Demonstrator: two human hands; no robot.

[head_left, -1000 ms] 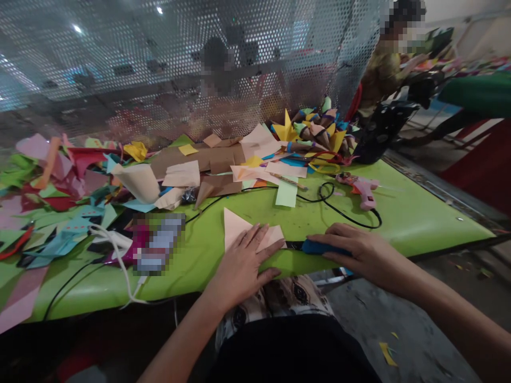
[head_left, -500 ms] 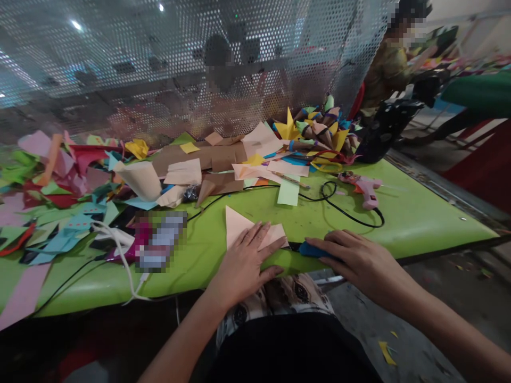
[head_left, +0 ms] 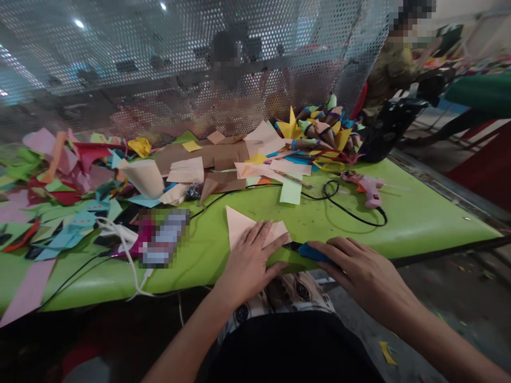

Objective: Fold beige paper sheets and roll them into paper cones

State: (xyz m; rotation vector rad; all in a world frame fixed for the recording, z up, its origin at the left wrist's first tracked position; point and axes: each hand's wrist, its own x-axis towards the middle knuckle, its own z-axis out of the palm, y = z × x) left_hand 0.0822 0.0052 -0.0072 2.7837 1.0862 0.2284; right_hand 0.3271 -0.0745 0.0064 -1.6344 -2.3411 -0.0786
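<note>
A folded pale peach paper lies near the table's front edge, one pointed corner towards the back. My left hand rests flat over it, fingers stretched out and pressing it against the green tabletop. Right of the paper, my right hand is closed on a blue-handled tool. The tool's dark front part reaches towards the paper's right corner. Fingers cover much of the handle, so its exact kind cannot be told.
A pink glue gun with a black cable lies at the right. Coloured paper scraps heap up at the left, near a phone on a white cable. Paper cones pile up before a perforated metal screen. A person sits beyond.
The view has shifted slightly. My right hand has drawn back a little along the blue handle; my left hand stays flat on the paper.
</note>
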